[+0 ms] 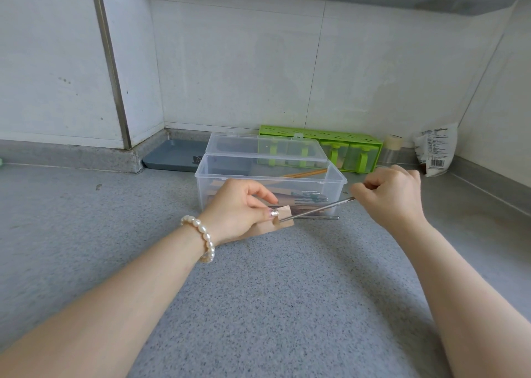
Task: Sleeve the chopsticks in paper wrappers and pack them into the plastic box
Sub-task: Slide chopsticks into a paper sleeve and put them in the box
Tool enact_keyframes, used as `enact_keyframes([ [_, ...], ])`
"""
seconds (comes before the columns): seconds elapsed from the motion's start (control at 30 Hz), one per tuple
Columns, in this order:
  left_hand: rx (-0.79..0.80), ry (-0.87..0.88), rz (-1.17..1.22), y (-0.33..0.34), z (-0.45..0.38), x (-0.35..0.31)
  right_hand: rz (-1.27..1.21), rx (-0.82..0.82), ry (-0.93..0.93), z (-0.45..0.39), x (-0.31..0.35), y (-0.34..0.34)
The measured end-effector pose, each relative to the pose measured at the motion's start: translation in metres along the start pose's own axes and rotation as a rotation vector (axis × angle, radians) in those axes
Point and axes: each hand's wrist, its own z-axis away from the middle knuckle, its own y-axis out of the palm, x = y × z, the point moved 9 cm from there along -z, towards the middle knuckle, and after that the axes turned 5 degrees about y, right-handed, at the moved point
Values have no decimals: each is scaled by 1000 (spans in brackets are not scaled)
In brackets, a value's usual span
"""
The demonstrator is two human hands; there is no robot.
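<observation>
Two bare forearms reach in from the near edge of the speckled grey countertop (258, 291), the left wrist wearing a pearl bracelet (203, 238). The left hand (238, 211) is closed on a brown paper wrapper (283, 215), thumb on top and fingers curled beneath, holding it just above the counter. The right hand (390, 193) is curled into a loose fist, its thumb and fingers pinching the far end of a metal chopstick (316, 209) whose tip meets the mouth of the wrapper at the left thumb. A second metal chopstick (321, 218) lies flat on the counter just behind, beside the front wall of the clear plastic box (201, 182). The box stands open near the middle of the counter, lid tipped back, with wooden chopsticks (304, 173) and wrapped pairs inside. Behind it, along the back edge, sit a grey tray (172, 156), a green condiment rack (344, 147), a small capped jar (392, 150) and a printed bag (436, 153).
</observation>
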Motion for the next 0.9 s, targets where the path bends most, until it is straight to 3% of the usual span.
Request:
enact_keyframes([
  [0.27, -17, 24, -24, 3, 1, -2, 5, 56, 4, 1, 5, 3],
  [0.5, -49, 24, -11, -1, -1, 1, 21, 212, 195, 2, -6, 16],
  [0.73, -49, 13, -39, 4, -2, 4, 68, 203, 54, 6, 14, 15],
  [0.9, -79, 18, -29, 1, -1, 2, -111, 291, -48, 16, 38, 27],
])
